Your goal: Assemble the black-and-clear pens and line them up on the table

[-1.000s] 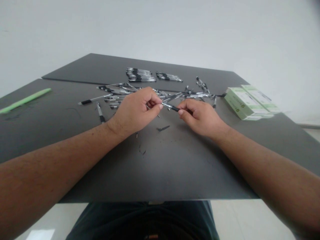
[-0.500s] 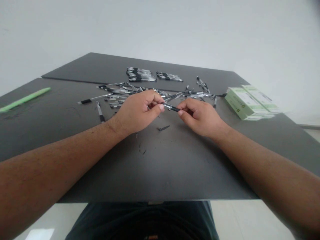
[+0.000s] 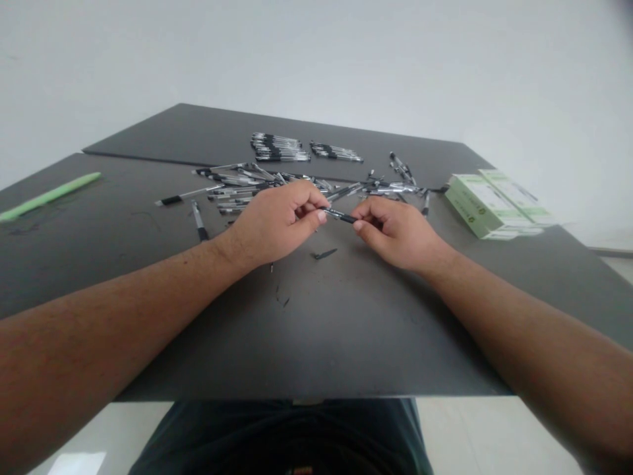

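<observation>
Between my two hands a clear pen with a black grip [image 3: 339,215] is held nearly level above the table. My left hand [image 3: 287,221] pinches its left end between thumb and forefinger. The black end at the right is pinched by my right hand [image 3: 395,231]. Behind my hands lies a loose heap of similar pens [image 3: 237,191], partly hidden by my left hand. A small dark pen part [image 3: 325,253] rests on the table just below the held pen.
Neat rows of pens [image 3: 280,148] and a smaller group [image 3: 336,152] lie at the back of the dark table [image 3: 316,343]. Green and white boxes [image 3: 489,204] stand at the right. A long green object [image 3: 52,196] lies far left. Small black bits [image 3: 283,300] lie in front.
Both hands and the pen have stayed in nearly the same place, with only a very slight shift down in the view. Both still grip the pen.
</observation>
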`<state>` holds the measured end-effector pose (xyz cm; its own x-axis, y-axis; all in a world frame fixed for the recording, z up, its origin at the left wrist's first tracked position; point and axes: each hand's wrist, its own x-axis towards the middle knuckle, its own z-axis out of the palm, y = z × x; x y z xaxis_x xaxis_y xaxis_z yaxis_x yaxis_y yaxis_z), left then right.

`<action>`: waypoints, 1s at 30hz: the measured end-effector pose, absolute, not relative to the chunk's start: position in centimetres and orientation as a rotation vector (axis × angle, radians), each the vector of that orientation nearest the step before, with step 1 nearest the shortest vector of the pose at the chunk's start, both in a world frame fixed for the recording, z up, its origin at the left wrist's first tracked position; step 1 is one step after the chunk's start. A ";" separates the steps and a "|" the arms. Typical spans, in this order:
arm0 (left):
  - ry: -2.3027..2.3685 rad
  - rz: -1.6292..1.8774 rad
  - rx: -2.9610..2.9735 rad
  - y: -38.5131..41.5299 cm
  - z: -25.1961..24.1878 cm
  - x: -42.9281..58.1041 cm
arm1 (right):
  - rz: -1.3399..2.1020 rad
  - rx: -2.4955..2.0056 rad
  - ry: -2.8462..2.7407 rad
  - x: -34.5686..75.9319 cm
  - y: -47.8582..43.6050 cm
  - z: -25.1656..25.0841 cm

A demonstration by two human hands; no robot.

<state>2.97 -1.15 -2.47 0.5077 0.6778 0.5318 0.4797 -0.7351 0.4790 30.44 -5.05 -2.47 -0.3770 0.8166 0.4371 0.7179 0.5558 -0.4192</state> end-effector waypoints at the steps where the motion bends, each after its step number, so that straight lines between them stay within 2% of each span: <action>1: 0.993 1.069 2.467 -1.1 -2.5 2.9 | 0.203 -1.239 -2.180 30.5 -4.9 -2.5; 5: 1.017 1.171 2.432 -1.1 -2.6 2.7 | 0.148 -1.341 -2.127 31.4 -4.2 -2.8; 14: 0.731 1.172 2.653 -1.5 -3.5 3.4 | -0.080 -1.537 -2.086 34.3 -1.0 -2.9; 22: 0.799 1.102 2.698 -1.8 -3.7 3.7 | -0.367 -1.876 -2.388 32.2 10.1 0.9; 30: 0.810 1.028 2.744 -2.1 -3.3 3.7 | -0.343 -1.991 -2.428 29.7 18.7 -1.9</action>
<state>3.71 -2.15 -3.34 0.6301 0.5140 0.5821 0.4455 -0.8532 0.2713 29.71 18.73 -1.91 -0.2056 0.9708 0.1239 0.9671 0.1821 0.1778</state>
